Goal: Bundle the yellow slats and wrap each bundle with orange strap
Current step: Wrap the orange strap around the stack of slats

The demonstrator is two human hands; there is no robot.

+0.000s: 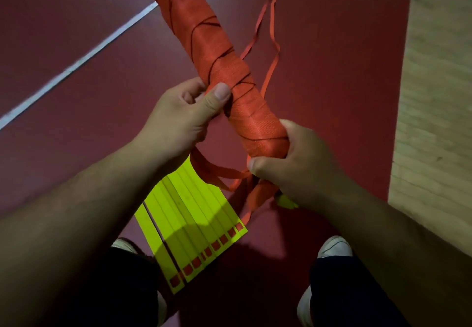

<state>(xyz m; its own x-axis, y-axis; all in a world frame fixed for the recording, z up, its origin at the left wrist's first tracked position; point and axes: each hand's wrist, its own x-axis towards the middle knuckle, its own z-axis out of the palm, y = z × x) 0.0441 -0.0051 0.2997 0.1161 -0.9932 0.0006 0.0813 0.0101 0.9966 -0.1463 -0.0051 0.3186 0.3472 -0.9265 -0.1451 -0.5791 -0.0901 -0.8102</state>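
- The wrapped bundle (229,76) runs out past the top edge, so you cannot see its far end.
- Its wrapping hides the slats inside; only a yellow tip (286,203) shows below your right hand (296,168).
- Your left hand (184,117) has its fingers behind the bundle, and only the thumb shows.
- Your left forearm (76,199) covers the upper part of the loose yellow slats (194,224) on the floor (76,33), so their count is unclear.
- The orange strap (272,71) leaves at the top edge, its end unseen.
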